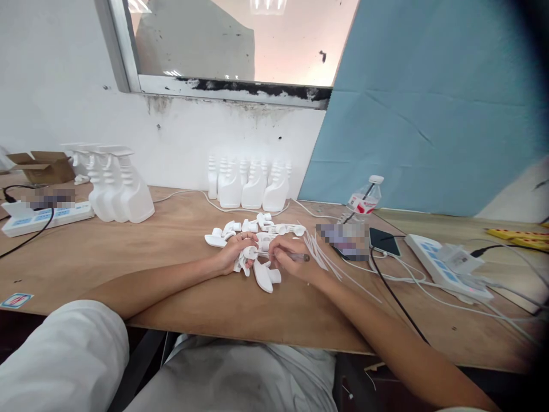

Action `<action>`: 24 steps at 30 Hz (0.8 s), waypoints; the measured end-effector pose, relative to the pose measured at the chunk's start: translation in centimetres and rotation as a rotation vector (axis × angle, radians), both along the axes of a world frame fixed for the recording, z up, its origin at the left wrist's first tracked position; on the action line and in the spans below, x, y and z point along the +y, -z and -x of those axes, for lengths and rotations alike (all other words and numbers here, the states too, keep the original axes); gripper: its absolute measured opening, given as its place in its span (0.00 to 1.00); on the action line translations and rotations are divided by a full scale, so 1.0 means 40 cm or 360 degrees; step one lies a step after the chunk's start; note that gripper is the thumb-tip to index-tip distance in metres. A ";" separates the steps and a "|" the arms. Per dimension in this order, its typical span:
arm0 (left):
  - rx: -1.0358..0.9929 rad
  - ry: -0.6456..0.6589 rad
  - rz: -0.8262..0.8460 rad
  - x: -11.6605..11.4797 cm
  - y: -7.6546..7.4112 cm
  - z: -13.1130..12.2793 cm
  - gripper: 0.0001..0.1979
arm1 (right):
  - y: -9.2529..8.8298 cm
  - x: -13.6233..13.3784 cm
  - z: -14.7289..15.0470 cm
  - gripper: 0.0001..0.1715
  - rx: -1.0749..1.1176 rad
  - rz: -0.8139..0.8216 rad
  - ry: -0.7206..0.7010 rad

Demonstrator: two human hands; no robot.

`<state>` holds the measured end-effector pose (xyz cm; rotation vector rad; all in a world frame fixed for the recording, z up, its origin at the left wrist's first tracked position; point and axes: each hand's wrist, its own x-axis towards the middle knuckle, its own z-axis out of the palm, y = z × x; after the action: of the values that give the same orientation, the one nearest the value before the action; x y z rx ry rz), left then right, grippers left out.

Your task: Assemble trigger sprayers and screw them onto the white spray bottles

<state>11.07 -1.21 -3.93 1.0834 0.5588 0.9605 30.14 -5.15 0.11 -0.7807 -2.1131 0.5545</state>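
Note:
My left hand [234,253] is closed around a white spray trigger head [247,254], its round collar turned to the right. A thin rod-like tool that looks like a screwdriver [303,257] lies in my right hand [286,256], with the fingers pinched around it. Its dark handle end sticks out to the right, and its thin shaft points left at the collar; whether the tip is inside I cannot tell. Another white trigger head [266,277] rests on the table just below my hands. Several more white sprayer parts [229,230] lie behind them.
White spray bottles [254,189] stand along the wall, and bottles with sprayers [122,189] at left. Thin clear tubes [326,257] lie right of my hands. Beyond are a plastic drink bottle [362,200], a phone [384,241], cables and a power strip [446,266].

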 end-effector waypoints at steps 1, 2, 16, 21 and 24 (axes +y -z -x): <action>0.0010 0.0020 -0.0013 -0.003 -0.001 -0.002 0.18 | 0.005 0.001 0.001 0.09 -0.0066 -0.0159 0.0021; 0.0014 0.0043 -0.0029 -0.005 -0.001 -0.003 0.18 | 0.009 0.001 0.002 0.10 -0.0125 -0.0303 0.0031; 0.0002 0.0192 -0.0057 0.010 0.014 0.005 0.13 | 0.012 -0.005 0.012 0.13 0.0195 0.0264 -0.0119; -0.0168 0.0240 0.0061 0.017 0.010 0.008 0.11 | 0.037 0.004 0.021 0.13 0.0495 0.0488 -0.0271; -0.0309 0.0245 0.0212 0.025 0.005 0.011 0.08 | 0.048 0.014 0.023 0.15 0.0298 0.0130 -0.0315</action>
<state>10.61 -0.20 -4.13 0.8891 0.3691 0.8697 29.21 -4.61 -1.79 -0.5435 -2.0149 0.7930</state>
